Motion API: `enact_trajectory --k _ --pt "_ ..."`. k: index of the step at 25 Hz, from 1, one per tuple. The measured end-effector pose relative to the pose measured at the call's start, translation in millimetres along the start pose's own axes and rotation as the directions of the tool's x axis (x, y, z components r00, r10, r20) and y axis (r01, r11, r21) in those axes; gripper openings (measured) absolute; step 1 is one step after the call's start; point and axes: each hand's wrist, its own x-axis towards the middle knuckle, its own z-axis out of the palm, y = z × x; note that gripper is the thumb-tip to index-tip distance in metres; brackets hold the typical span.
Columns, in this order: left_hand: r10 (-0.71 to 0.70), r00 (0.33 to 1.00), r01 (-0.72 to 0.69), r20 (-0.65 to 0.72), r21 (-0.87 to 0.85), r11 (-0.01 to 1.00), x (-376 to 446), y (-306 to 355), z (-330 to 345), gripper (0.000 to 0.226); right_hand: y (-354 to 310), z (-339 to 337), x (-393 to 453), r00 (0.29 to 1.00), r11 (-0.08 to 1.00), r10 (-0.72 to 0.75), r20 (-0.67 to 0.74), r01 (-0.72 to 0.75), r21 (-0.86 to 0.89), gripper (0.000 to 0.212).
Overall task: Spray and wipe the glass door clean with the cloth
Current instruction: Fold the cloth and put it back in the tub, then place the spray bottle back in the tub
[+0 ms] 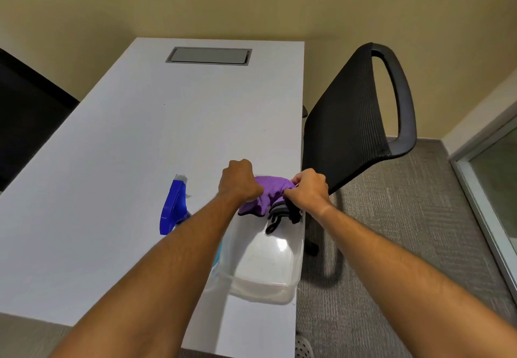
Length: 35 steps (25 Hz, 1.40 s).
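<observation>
Purple cloth (270, 192) sat bunched between the two hands, both of them closed on it: the left hand (240, 180) clenched over its left end, the right hand (307, 188) pinching its right end. It hung just above the far end of a clear plastic tub (265, 268) that stood on the white worktop (140, 134) under the forearms. Some dark fabric (282, 215) lay in the tub directly below the cloth. Just left of the left wrist lay the blue spray bottle (173, 209), its long axis running away from the person, nozzle at the far end; the left hand was the nearer one to it. Farther off, well to the right of the right hand and beyond a black mesh chair (355, 111), stood the glass door (500, 190), so the cleaning would likely call for a turn rightward.
</observation>
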Motion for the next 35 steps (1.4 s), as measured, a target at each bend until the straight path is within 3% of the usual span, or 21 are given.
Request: enact_trajectory --k 3,5,9,11,13,19,35 --pt "0.091 0.996 -0.091 0.012 0.142 0.986 -4 -2 4 0.02 0 3 -7 0.987 0.948 -0.152 -0.055 0.13 -0.29 0.007" --pt "0.159 0.987 -0.159 0.016 0.237 0.959 -8 -1 7 0.025 2 5 -9 0.975 0.906 -0.214 -0.069 0.171 -0.386 0.011" --pt "0.312 0.95 -0.281 -0.033 0.356 0.891 -15 -5 19 0.061 7 8 -12 0.941 0.826 -0.333 -0.067 0.256 -0.503 0.044" --pt "0.332 0.943 -0.311 -0.006 0.336 0.889 -19 -10 25 0.085 9 10 -14 0.928 0.809 -0.368 -0.057 0.289 -0.512 0.06" --pt "0.341 0.94 -0.328 0.026 0.348 0.878 -21 -15 30 0.095 13 12 -17 0.923 0.8 -0.383 -0.047 0.306 -0.516 0.074" --pt "0.377 0.926 -0.341 -0.008 0.412 0.845 -25 -24 35 0.104 16 16 -24 0.924 0.803 -0.378 -0.058 0.296 -0.518 0.092" --pt "0.471 0.878 -0.426 -0.089 0.303 0.852 -79 -33 23 0.096 -13 13 -91 0.936 0.824 -0.31 -0.168 0.176 -0.538 0.093"
